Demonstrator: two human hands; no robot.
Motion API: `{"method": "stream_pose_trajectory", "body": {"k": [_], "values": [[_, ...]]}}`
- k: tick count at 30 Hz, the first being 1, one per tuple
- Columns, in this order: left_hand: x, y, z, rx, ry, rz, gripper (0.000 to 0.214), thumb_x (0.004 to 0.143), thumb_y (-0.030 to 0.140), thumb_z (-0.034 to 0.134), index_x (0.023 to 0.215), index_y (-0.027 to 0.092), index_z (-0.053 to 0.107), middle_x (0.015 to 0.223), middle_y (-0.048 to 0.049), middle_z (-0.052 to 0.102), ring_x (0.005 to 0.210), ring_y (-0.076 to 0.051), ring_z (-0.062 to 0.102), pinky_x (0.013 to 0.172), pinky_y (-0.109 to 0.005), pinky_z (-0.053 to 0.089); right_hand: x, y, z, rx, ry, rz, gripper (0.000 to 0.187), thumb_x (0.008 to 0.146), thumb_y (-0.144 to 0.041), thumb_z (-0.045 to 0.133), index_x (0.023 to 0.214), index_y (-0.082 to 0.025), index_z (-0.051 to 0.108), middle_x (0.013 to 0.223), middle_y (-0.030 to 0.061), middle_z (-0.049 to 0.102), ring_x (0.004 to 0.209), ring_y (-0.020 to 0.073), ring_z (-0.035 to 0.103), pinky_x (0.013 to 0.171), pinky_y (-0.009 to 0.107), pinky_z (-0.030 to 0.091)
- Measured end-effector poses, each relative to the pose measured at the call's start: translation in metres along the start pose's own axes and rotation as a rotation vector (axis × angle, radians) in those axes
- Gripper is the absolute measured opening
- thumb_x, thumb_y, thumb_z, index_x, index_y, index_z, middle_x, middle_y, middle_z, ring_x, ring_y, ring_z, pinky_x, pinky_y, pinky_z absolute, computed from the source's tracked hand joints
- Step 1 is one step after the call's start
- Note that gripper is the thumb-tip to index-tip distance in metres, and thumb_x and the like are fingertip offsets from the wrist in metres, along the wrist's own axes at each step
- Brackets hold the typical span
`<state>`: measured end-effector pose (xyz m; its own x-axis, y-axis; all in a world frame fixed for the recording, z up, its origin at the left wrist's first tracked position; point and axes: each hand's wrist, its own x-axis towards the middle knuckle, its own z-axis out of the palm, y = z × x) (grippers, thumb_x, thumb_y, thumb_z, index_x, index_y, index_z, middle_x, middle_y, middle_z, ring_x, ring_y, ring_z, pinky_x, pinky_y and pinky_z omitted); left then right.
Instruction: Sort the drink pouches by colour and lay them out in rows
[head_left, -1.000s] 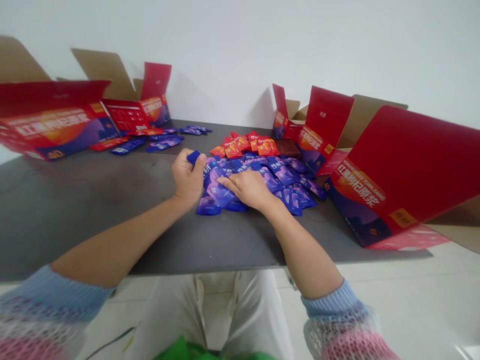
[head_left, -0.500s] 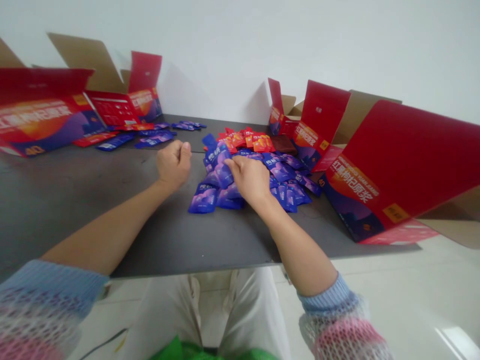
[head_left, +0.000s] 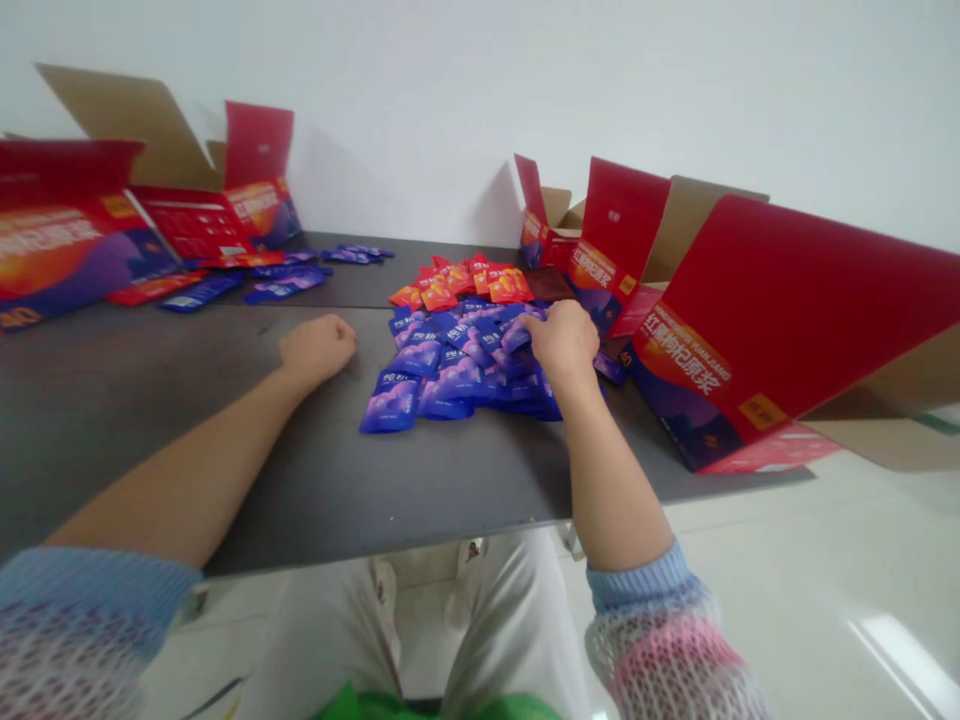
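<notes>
A heap of blue-purple sachets (head_left: 450,365) lies in the middle of the dark table (head_left: 150,400), with a smaller heap of red-orange sachets (head_left: 457,285) just behind it. My right hand (head_left: 561,340) rests on the right side of the blue heap, fingers curled down onto the sachets. My left hand (head_left: 319,345) sits as a loose fist on the bare table, left of the heap and apart from it, with nothing visible in it.
An open red and purple carton (head_left: 750,340) lies on its side at the right. Two smaller open cartons (head_left: 600,250) stand behind it. More open cartons (head_left: 67,235) and several scattered sachets (head_left: 247,285) are at the far left. A white wall is behind.
My left hand let go of the blue sachets and drew back left onto the bare table. My right hand slid from the heap's near left to its right side.
</notes>
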<state>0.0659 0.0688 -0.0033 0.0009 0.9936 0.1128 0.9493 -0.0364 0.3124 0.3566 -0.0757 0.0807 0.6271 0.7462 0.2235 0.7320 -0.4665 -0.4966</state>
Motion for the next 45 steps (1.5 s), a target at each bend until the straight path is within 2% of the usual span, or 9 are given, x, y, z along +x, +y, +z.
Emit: {"method": "stream_pose_trajectory", "body": {"k": [4, 9, 14, 19, 24, 30, 36, 41, 45], "values": [[0.004, -0.003, 0.001, 0.018, -0.028, -0.021, 0.032, 0.090, 0.035, 0.056, 0.110, 0.021, 0.076, 0.106, -0.0111, 0.071, 0.092, -0.029, 0.060, 0.092, -0.052, 0.051, 0.003, 0.003, -0.005, -0.083, 0.038, 0.102, 0.045, 0.089, -0.037, 0.078, 0.123, -0.010, 0.066, 0.125, 0.0241, 0.070, 0.119, 0.0368, 0.068, 0.107, 0.060, 0.043], [0.012, -0.006, 0.003, 0.031, -0.034, -0.043, 0.030, 0.088, 0.036, 0.060, 0.109, 0.024, 0.077, 0.102, -0.0094, 0.069, 0.087, -0.028, 0.057, 0.093, -0.052, 0.052, 0.007, 0.010, -0.009, -0.047, 0.102, 0.182, 0.053, 0.087, -0.034, 0.081, 0.129, -0.007, 0.062, 0.125, 0.0244, 0.069, 0.116, 0.0372, 0.069, 0.106, 0.063, 0.043], [0.009, -0.005, 0.001, 0.030, -0.063, -0.018, 0.033, 0.089, 0.037, 0.057, 0.113, 0.024, 0.076, 0.115, -0.0103, 0.072, 0.095, -0.029, 0.061, 0.094, -0.051, 0.051, 0.000, 0.007, -0.012, 0.051, 0.200, 0.108, 0.032, 0.101, -0.038, 0.059, 0.115, -0.011, 0.066, 0.113, 0.0218, 0.071, 0.113, 0.0365, 0.068, 0.104, 0.061, 0.044], [0.014, -0.006, 0.003, 0.059, -0.061, -0.044, 0.037, 0.091, 0.038, 0.054, 0.117, 0.022, 0.076, 0.124, -0.0126, 0.073, 0.105, -0.034, 0.064, 0.094, -0.052, 0.052, -0.023, -0.013, 0.019, 0.031, 0.329, -0.183, 0.027, 0.105, -0.029, 0.043, 0.107, -0.017, 0.067, 0.114, 0.0151, 0.069, 0.111, 0.0301, 0.064, 0.110, 0.060, 0.035], [0.008, -0.001, 0.005, 0.030, -0.032, -0.027, 0.039, 0.093, 0.037, 0.050, 0.119, 0.021, 0.075, 0.122, -0.0146, 0.074, 0.112, -0.036, 0.067, 0.093, -0.051, 0.053, -0.065, -0.031, 0.064, 0.012, 0.233, -0.729, 0.023, 0.103, -0.032, 0.053, 0.096, -0.020, 0.071, 0.114, 0.0123, 0.068, 0.111, 0.0283, 0.058, 0.103, 0.047, 0.041], [0.020, 0.000, 0.008, 0.062, 0.063, 0.061, 0.034, 0.093, 0.030, 0.050, 0.112, 0.019, 0.076, 0.111, -0.0161, 0.077, 0.108, -0.035, 0.071, 0.087, -0.041, 0.053, -0.085, -0.033, 0.069, 0.154, 0.163, -1.085, 0.022, 0.102, -0.027, 0.056, 0.088, -0.020, 0.071, 0.102, 0.0084, 0.071, 0.097, 0.0235, 0.059, 0.087, 0.037, 0.044], [0.058, -0.069, -0.021, 0.139, 0.392, -0.135, 0.043, 0.097, 0.022, 0.045, 0.128, -0.002, 0.060, 0.126, -0.0273, 0.065, 0.115, -0.034, 0.065, 0.093, -0.042, 0.047, -0.076, -0.028, 0.062, 0.201, 0.283, -1.042, 0.018, 0.100, -0.026, 0.059, 0.085, -0.021, 0.068, 0.092, 0.0066, 0.072, 0.091, 0.0244, 0.060, 0.086, 0.039, 0.040], [0.089, -0.142, -0.034, 0.178, 0.377, -0.253, 0.062, 0.090, 0.027, 0.058, 0.134, -0.015, 0.046, 0.143, -0.0373, 0.046, 0.139, -0.047, 0.040, 0.100, -0.051, 0.042, -0.081, -0.031, 0.057, 0.208, 0.214, -1.077, 0.025, 0.103, -0.029, 0.054, 0.085, -0.021, 0.069, 0.090, 0.0081, 0.071, 0.090, 0.0244, 0.059, 0.083, 0.039, 0.039], [0.113, -0.167, -0.036, 0.163, 0.315, -0.280, 0.053, 0.080, 0.035, 0.069, 0.116, -0.001, 0.055, 0.142, -0.0292, 0.048, 0.133, -0.043, 0.042, 0.104, -0.053, 0.037, -0.087, -0.037, 0.059, 0.199, 0.158, -1.097, 0.028, 0.105, -0.030, 0.052, 0.087, -0.020, 0.072, 0.092, 0.0090, 0.072, 0.093, 0.0247, 0.058, 0.082, 0.038, 0.039]]}}
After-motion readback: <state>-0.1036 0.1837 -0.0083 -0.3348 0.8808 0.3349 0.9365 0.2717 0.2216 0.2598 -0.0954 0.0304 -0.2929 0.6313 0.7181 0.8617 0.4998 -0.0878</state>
